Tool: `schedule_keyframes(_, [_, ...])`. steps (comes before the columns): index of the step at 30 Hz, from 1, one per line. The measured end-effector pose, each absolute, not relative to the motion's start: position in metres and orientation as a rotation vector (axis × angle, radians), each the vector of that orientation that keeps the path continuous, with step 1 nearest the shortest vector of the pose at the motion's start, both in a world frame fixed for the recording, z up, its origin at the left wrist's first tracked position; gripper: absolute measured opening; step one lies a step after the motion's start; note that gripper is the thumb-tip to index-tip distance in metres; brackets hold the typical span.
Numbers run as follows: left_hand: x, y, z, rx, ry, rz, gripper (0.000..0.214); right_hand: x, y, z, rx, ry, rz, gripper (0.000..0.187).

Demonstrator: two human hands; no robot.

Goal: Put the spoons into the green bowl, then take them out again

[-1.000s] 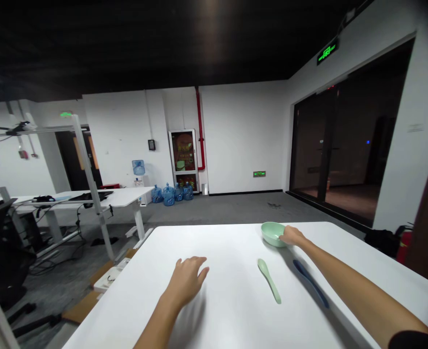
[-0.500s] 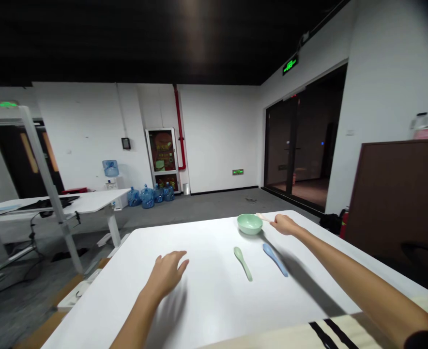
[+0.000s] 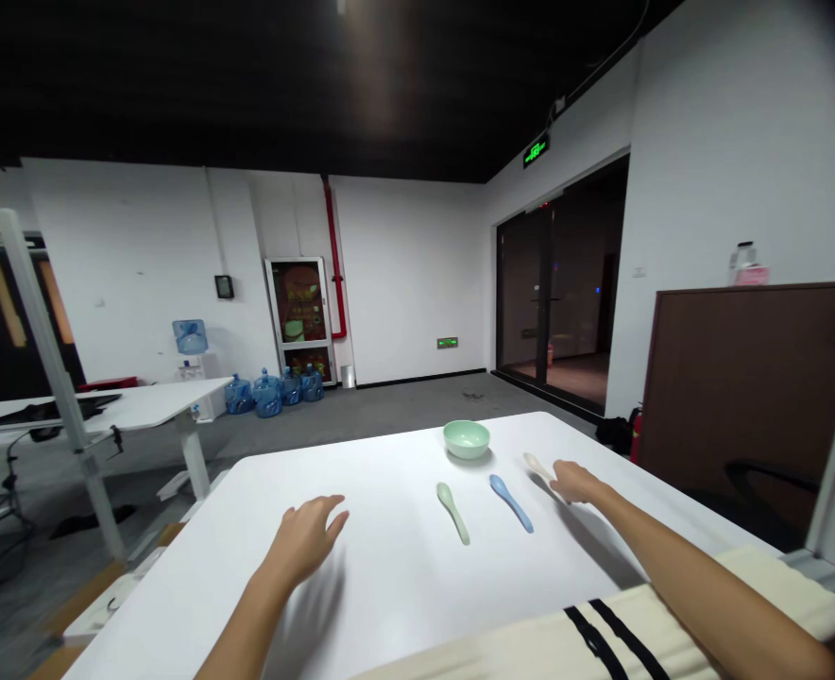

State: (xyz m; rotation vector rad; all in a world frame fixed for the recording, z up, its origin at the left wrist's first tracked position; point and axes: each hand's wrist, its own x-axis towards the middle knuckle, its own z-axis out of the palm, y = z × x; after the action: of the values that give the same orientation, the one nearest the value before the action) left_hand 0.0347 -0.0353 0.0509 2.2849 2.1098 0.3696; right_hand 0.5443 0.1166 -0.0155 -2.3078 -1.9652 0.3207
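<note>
My right hand (image 3: 576, 482) is closed around the handle of a cream-coloured spoon (image 3: 536, 465) at the right side of the white table. The spoon's bowl points away from me, toward the far edge. To its left lies a blue spoon (image 3: 510, 502), and beyond that a green spoon (image 3: 452, 513); both rest on the tabletop. A light green bowl (image 3: 467, 440) stands upright behind the spoons, and no content shows inside it. My left hand (image 3: 310, 538) hovers over the left part of the table, fingers apart, holding nothing.
The white table (image 3: 389, 586) has cream cloth with black stripes (image 3: 531, 633) along its near edge. A brown cabinet (image 3: 743, 378) stands on the right. Another table (image 3: 169, 397), with a metal post (image 3: 56, 349) beside it, is on the left.
My right hand has brought the cream spoon from the bowl's rim back toward me, down beside the blue spoon. The view has turned somewhat to the right. My left hand keeps its pose.
</note>
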Motion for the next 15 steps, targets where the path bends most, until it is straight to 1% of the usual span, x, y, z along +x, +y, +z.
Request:
schedule_keyframes(6, [0.035, -0.036, 0.052, 2.286, 2.107, 0.348, 0.051, 0.553, 0.116, -0.027, -2.346, -1.947, 0.435, 0.027])
schedule_keyframes(15, [0.035, -0.035, 0.05, 2.286, 2.114, 0.359, 0.052, 0.555, 0.116, -0.036, -2.404, -1.937, 0.374, 0.028])
